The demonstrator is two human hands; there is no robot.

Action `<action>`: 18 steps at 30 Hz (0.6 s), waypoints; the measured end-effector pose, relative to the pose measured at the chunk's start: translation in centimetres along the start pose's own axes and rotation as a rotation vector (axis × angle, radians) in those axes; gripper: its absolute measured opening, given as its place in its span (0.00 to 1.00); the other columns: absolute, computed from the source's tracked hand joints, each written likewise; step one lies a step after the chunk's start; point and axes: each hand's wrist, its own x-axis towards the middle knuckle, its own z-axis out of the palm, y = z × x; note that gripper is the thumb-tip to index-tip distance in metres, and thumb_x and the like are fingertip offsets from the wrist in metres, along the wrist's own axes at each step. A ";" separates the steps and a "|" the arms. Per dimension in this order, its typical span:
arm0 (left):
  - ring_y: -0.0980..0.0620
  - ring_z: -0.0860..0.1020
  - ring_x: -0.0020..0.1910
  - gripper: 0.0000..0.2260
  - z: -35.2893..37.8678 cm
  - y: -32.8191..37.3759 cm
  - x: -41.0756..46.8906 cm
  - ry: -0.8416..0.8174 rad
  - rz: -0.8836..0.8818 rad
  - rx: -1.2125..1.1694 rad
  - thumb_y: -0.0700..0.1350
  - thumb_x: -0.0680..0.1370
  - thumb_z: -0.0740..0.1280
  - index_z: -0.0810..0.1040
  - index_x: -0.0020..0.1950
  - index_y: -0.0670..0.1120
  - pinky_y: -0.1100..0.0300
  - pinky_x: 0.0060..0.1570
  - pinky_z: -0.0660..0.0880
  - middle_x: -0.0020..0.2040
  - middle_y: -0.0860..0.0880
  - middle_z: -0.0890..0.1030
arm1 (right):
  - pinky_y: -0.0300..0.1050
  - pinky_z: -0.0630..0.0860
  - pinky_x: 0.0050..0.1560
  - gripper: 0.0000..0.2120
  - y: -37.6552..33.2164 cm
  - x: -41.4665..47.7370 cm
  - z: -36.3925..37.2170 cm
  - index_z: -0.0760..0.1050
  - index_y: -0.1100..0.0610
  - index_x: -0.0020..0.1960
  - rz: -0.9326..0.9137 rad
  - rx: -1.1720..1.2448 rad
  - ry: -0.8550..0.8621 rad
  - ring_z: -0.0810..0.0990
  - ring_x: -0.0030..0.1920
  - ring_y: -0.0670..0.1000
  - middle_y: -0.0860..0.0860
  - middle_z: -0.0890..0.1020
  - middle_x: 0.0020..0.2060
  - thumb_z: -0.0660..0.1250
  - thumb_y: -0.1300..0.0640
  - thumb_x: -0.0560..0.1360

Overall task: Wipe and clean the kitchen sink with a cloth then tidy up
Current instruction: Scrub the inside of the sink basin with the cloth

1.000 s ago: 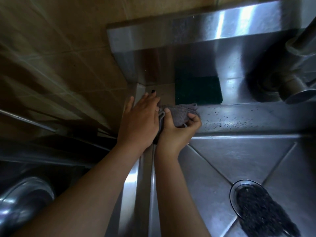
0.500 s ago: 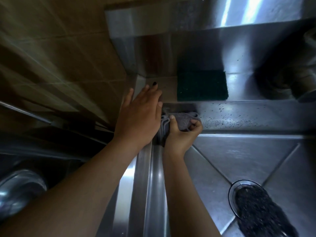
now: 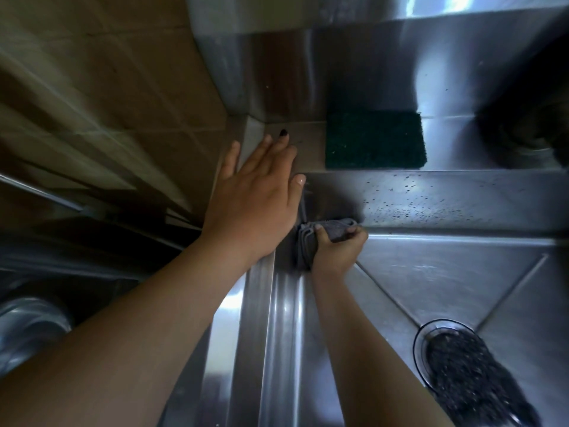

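A stainless steel sink [image 3: 431,272] fills the right half of the view, its back wall speckled with dark spots. My right hand [image 3: 337,252] grips a folded grey cloth [image 3: 334,231] and presses it into the sink's far left corner, low on the wall. My left hand [image 3: 255,198] lies flat with straight fingers on the sink's left rim near the back corner.
A dark green scouring pad [image 3: 374,140] lies on the back ledge. The round drain strainer [image 3: 462,368] sits at the lower right of the basin. A steel splashback [image 3: 338,57] rises behind. Brown tiles [image 3: 107,87] cover the wall on the left, and a metal pot [image 3: 27,328] shows at lower left.
My right hand has slid the cloth down from the back ledge's edge into the bottom corner of the basin. My left hand has stayed flat on the rim.
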 end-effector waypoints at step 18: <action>0.56 0.53 0.75 0.27 0.0 0.2 0.2 -0.015 -0.029 -0.020 0.55 0.77 0.41 0.59 0.73 0.50 0.53 0.71 0.40 0.76 0.53 0.57 | 0.33 0.75 0.48 0.23 -10.3 -4.8 -1.1 0.64 0.43 0.44 0.008 0.372 -0.059 0.76 0.47 0.44 0.42 0.74 0.46 0.78 0.55 0.63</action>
